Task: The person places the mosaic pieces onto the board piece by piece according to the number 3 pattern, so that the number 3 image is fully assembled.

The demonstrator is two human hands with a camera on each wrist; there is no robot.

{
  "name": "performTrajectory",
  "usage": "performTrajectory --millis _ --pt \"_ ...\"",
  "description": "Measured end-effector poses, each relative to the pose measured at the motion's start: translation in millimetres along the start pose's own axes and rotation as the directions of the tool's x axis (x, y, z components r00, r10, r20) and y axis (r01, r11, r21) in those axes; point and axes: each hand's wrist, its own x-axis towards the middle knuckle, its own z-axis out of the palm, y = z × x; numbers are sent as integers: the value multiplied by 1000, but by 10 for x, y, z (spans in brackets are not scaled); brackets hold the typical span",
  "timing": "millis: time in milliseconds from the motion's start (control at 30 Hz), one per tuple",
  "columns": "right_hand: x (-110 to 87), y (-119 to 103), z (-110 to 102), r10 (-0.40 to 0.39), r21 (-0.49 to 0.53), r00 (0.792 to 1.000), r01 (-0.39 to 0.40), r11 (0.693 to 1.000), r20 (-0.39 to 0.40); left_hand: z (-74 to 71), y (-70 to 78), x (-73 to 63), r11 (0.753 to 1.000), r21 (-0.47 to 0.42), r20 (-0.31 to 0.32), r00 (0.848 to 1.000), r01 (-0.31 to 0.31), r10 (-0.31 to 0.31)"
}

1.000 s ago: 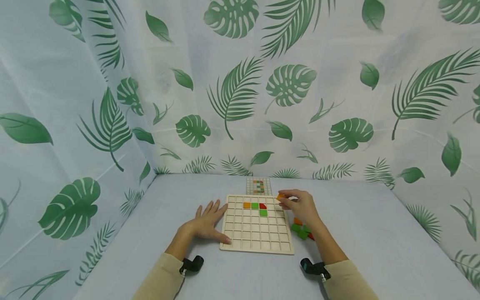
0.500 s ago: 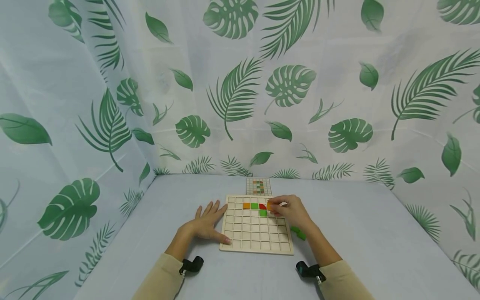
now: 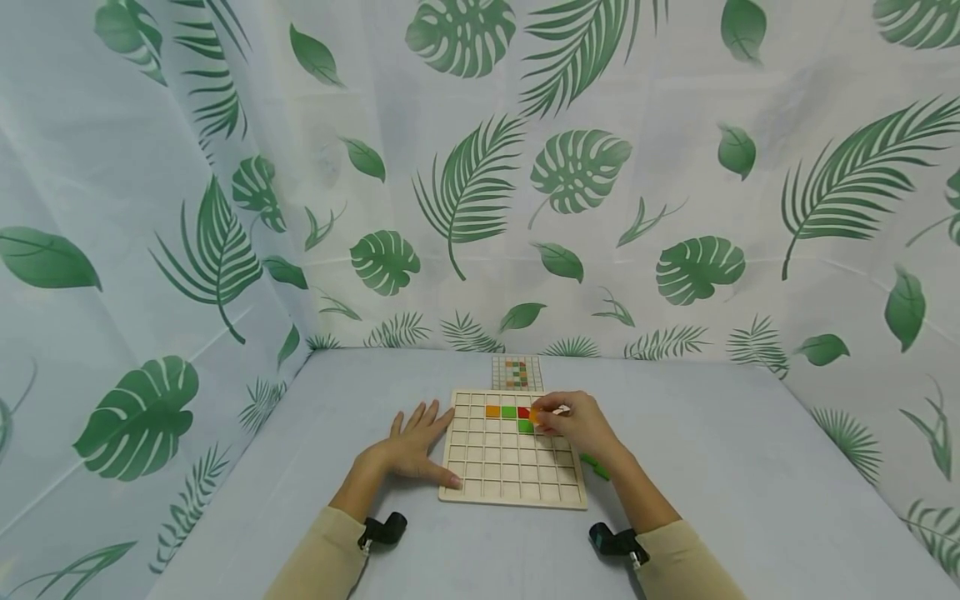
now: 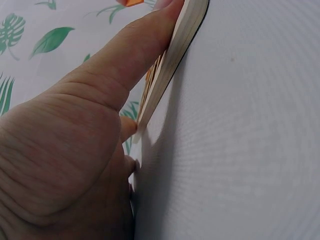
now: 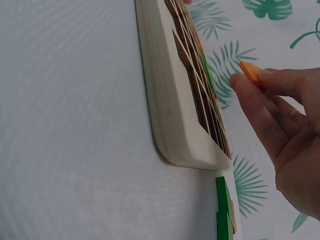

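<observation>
A pale wooden grid board (image 3: 495, 492) lies on the table. In one of its upper rows sit an orange tile (image 3: 492, 412), a green tile (image 3: 509, 412) and a red tile (image 3: 522, 412), with another green tile (image 3: 526, 427) below the red one. My left hand (image 3: 408, 450) has its fingers spread at the board's left edge, the thumb (image 4: 135, 55) resting on the near left corner. Between thumb and fingertips, my right hand (image 3: 583, 427) pinches an orange piece (image 5: 250, 72) just over the board, beside the red tile. That hand hides the squares behind it.
Loose green tiles (image 3: 596, 467) lie right of the board, partly hidden by the right forearm. A small card with a coloured grid pattern (image 3: 517, 374) lies beyond the board's far edge. A leaf-printed curtain (image 3: 480, 167) stands behind the table.
My right hand has moved left from the board's right edge, carrying the orange piece to the red tile. My left hand stays in place.
</observation>
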Motion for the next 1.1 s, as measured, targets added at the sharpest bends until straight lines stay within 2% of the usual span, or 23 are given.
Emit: performTrajectory --millis 133,267,367,600,1100 --pt "6 10 25 -10 -45 1000 11 999 20 -4 -7 -2 1000 -2 1 1000 -1 1" --pt "6 0 51 -25 -132 1000 25 991 6 -3 -11 -1 1000 0 0 1000 0 0" --pt "5 -8 61 -33 -160 999 32 987 -7 0 -14 -1 1000 1 3 1000 -1 1" --pt "6 -4 84 -40 -131 999 43 990 27 1 -20 0 1000 -4 8 1000 -6 6" --pt "-21 -8 96 -26 -191 998 37 981 59 6 -10 2 1000 -11 8 1000 1 -1"
